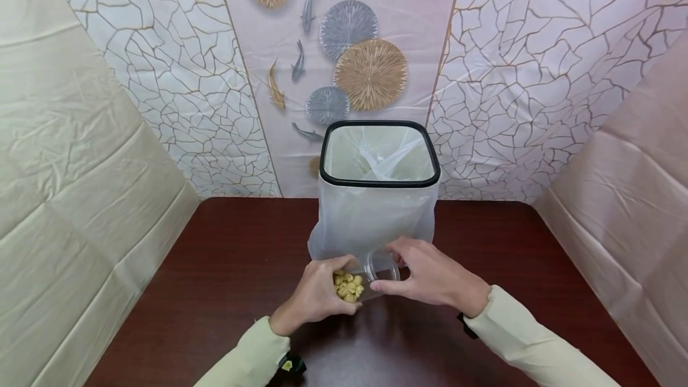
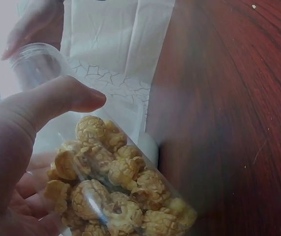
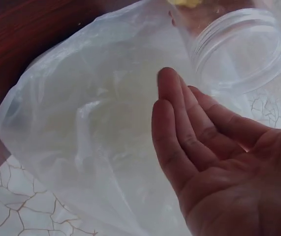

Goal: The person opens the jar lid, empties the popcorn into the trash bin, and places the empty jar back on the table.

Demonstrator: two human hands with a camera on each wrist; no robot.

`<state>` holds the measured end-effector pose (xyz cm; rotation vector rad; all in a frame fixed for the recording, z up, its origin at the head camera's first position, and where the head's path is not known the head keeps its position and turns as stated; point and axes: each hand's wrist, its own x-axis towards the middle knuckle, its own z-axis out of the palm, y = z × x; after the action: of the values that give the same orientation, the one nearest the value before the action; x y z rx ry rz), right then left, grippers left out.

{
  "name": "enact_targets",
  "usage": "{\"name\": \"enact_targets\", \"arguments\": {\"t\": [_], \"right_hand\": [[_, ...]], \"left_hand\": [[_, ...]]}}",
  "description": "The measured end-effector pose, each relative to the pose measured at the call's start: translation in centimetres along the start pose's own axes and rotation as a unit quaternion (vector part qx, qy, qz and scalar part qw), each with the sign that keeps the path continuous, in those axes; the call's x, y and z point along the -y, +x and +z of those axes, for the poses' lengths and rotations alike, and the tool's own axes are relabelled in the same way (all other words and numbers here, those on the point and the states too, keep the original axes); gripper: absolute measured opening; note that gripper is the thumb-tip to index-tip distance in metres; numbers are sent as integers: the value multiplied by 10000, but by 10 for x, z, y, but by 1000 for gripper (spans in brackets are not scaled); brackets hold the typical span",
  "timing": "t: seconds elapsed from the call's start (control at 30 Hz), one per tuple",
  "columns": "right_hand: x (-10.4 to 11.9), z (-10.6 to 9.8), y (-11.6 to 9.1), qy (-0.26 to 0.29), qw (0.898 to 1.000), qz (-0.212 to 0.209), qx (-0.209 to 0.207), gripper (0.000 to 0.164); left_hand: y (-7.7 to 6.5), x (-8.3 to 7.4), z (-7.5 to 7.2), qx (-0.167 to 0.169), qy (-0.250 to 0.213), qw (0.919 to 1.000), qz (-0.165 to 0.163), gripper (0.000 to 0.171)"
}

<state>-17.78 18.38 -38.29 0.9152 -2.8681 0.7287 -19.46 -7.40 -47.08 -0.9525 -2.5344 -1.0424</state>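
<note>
My left hand (image 1: 317, 291) grips a clear plastic jar (image 2: 130, 132), its thumb and fingers on opposite sides. Caramel popcorn (image 1: 348, 286) lies in the end nearest the left palm. The jar is tilted on its side, its other end towards my right hand (image 1: 432, 273). There, the right thumb and fingers hold the clear round lid (image 1: 384, 267) by its edge. In the right wrist view the ridged lid (image 3: 243, 54) is at the jar's end, and several right fingers are bent beside it. Whether lid and jar are still joined I cannot tell.
Just behind the hands stands a white bin with a black rim (image 1: 380, 184), lined with a translucent bag (image 1: 376, 217) that hangs down outside. The dark red-brown table (image 1: 242, 255) runs to a patterned cloth backdrop (image 1: 177, 76). Pale cloth walls (image 1: 80, 196) flank both sides.
</note>
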Motion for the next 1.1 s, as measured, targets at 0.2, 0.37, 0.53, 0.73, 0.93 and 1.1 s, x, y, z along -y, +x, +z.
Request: {"name": "enact_targets", "arguments": {"t": [0.2, 0.37, 0.53, 0.73, 0.93, 1.1], "right_hand": [[2, -1, 1, -84, 9989, -453, 2, 57], [2, -6, 2, -197, 9939, -1084, 8, 68], [3, -15, 2, -375, 9853, -1667, -33, 79], [5, -28, -1, -845, 9812, -1725, -190, 81], [-7, -39, -9, -1182, 9823, -1384, -443, 81], [-23, -40, -22, -1181, 9858, -1067, -544, 80]], "left_hand": [[-2, 0, 1, 36, -141, 9998, -101, 71], [-3, -1, -1, 27, -259, 9996, -89, 71], [-4, -2, -4, -31, -386, 9992, -131, 73], [-9, 0, -10, -104, -356, 9987, -343, 76], [-15, 6, -22, -123, -424, 9977, -507, 74], [-25, 15, -36, -320, -339, 9966, -685, 80]]}}
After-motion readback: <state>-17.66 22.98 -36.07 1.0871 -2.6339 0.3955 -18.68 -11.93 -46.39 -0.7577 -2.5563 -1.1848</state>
